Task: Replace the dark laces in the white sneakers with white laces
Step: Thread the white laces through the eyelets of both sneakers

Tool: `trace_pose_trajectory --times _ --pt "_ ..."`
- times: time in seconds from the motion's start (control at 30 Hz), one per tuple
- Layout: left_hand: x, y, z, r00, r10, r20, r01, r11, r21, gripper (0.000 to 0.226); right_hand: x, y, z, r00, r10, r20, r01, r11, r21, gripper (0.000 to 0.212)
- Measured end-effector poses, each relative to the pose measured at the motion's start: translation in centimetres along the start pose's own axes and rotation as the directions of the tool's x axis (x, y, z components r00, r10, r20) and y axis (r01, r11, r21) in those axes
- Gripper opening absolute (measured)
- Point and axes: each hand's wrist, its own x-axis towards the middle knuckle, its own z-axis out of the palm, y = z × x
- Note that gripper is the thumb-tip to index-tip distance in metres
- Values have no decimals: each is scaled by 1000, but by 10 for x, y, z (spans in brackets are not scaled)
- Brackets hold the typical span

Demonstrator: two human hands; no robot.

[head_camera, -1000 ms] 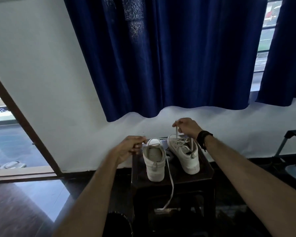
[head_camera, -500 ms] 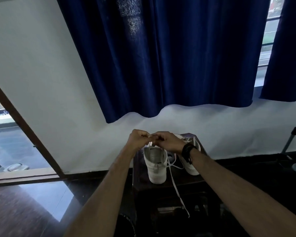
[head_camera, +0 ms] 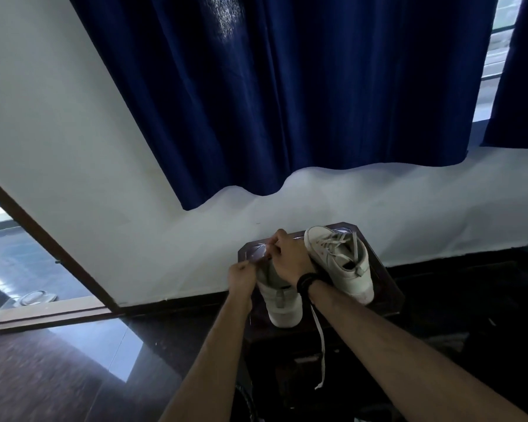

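While both sneakers stand on the dark bench (head_camera: 384, 287), the left hand (head_camera: 241, 277) and right hand (head_camera: 290, 258) pinch a white lace (head_camera: 320, 339) over the near sneaker (head_camera: 282, 306); the other sneaker (head_camera: 339, 263) stands just beside it.

Both hands (head_camera: 288, 258) have come together over the left sneaker (head_camera: 282, 304), pinching its lace.

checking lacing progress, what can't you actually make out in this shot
- Head view: the eyelets and tongue of the left sneaker are hidden behind the right hand.
- What the left hand pinches is too small to tell.
- The white lace hangs off the stool; its upper end vanishes under the right wrist.
- The right sneaker shows laces, but the dim light hides whether lacing is complete.
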Motion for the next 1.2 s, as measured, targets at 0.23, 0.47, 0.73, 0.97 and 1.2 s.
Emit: trace_pose_trajectory --times 0.23,0.47,0.73,0.97,1.2 --pt "-1 -14 5 985 -124 120 165 885 -436 15 -2 20 -1 989 -59 -134 20 960 -278 9" --pt "5 -23 8 979 -143 146 198 841 -504 18 -9 28 9 990 -130 -62 75 833 -548 20" --pt "5 -25 7 984 -110 144 166 859 -484 25 -5 19 20 992 -59 -110 -13 829 -560 20" --pt "5 -24 6 987 -108 116 151 871 -468 24 -3 19 24 987 -69 -146 -25 828 -561 20" --pt "4 -21 6 994 -86 69 106 922 -372 17 2 14 26 993 -106 -58 52 810 -584 20"
